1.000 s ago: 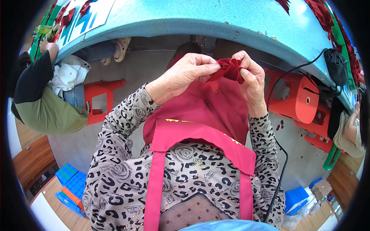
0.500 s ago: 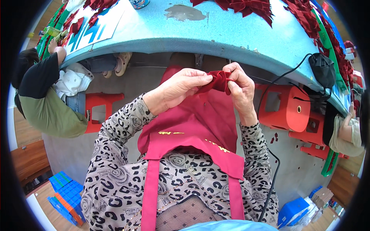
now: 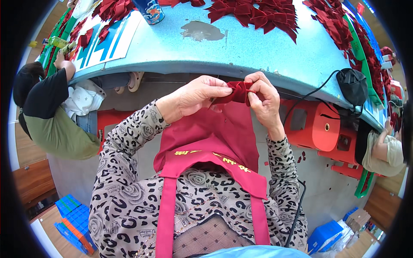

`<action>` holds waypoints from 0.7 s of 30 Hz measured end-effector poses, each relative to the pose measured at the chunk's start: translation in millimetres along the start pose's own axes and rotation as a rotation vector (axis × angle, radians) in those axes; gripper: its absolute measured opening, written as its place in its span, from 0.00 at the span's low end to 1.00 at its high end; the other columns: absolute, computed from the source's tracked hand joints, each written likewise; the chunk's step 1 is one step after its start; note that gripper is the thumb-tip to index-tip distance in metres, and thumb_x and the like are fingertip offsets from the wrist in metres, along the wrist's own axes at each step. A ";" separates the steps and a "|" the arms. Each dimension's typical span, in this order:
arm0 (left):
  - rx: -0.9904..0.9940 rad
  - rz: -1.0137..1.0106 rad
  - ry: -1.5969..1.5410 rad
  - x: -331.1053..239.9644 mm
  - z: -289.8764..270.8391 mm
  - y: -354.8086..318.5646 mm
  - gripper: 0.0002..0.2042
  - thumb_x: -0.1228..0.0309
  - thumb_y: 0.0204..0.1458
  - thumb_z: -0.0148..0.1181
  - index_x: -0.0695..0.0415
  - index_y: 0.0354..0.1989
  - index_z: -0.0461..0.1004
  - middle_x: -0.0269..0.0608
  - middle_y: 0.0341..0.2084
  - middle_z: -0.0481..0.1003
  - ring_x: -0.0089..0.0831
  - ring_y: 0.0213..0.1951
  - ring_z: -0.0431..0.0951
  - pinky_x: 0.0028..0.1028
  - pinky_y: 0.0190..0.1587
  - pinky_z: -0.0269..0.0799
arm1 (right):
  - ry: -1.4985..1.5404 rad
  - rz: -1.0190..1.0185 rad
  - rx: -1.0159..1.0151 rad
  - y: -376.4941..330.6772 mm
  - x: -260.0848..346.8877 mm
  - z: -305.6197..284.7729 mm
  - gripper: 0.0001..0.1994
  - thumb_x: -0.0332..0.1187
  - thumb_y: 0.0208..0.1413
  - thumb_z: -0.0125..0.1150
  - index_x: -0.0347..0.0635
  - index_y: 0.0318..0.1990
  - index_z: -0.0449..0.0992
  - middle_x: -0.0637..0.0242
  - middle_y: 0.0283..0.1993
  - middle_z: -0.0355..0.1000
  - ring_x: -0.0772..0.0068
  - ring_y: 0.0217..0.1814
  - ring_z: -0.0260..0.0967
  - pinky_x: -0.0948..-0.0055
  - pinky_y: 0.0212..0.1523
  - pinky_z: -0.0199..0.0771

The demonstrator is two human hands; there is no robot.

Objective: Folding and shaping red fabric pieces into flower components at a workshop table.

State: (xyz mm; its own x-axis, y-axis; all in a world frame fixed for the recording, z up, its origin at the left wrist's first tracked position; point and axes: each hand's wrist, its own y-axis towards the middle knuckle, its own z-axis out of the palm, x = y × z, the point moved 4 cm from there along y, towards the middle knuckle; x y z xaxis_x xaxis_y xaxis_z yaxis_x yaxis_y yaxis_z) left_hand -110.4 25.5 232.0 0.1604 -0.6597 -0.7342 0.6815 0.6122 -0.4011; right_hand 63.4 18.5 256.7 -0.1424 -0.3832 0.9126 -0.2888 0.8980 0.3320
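A dark red velvet bow (image 3: 235,92) is held up between my two hands, over my lap and near the table's front edge. My left hand (image 3: 205,92) pinches its left side between thumb and fingers. On the other side, the fingers of my right hand (image 3: 264,95) are closed on the bow's right end, thumb uppermost toward me. Part of the bow is hidden behind the fingers. A heap of similar red bows (image 3: 258,17) lies farther off on the light blue table (image 3: 172,47).
A patterned cup (image 3: 150,12) stands at the back left of the table. A black bag (image 3: 352,86) with a cable lies at its right edge. Red stools (image 3: 316,124) are under the right side. One co-worker (image 3: 56,112) sits at left, another (image 3: 383,150) at right.
The view has shifted, so more of the table, the cup and the bow heap shows. My hands still grip the bow, with the fingers slightly shifted on it.
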 end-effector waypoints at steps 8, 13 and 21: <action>0.002 -0.022 0.017 -83.9 2.4 15.2 0.07 0.66 0.51 0.62 0.55 0.32 0.73 0.28 0.27 0.72 0.17 0.31 0.71 0.25 0.33 0.72 | -0.068 -0.092 -0.029 74.4 22.9 -21.1 0.04 0.17 0.43 0.49 0.35 0.23 0.64 0.64 0.36 0.66 0.78 0.35 0.62 0.81 0.34 0.62; -0.144 0.043 0.045 -135.0 -7.8 25.9 0.07 0.69 0.48 0.65 0.57 0.29 0.73 0.29 0.27 0.71 0.18 0.30 0.71 0.25 0.34 0.71 | -0.098 -0.079 -0.058 126.4 32.3 -35.3 0.03 0.18 0.44 0.50 0.34 0.23 0.64 0.66 0.35 0.67 0.80 0.31 0.62 0.82 0.29 0.61; -0.638 0.896 1.087 -233.4 -5.4 37.6 0.07 0.79 0.39 0.65 0.61 0.26 0.72 0.36 0.35 0.72 0.31 0.37 0.72 0.28 0.39 0.68 | -0.215 0.063 -0.107 213.1 34.1 -52.0 0.02 0.20 0.45 0.53 0.32 0.24 0.67 0.63 0.35 0.69 0.76 0.28 0.63 0.78 0.27 0.61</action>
State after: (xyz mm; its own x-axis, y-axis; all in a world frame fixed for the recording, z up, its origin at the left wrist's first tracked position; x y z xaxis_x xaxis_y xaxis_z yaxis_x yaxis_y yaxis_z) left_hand -126.1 204.9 385.4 -0.4356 0.4639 -0.7714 0.1960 0.8853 0.4217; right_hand 46.3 208.1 371.0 -0.3587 -0.3530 0.8641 -0.1730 0.9348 0.3101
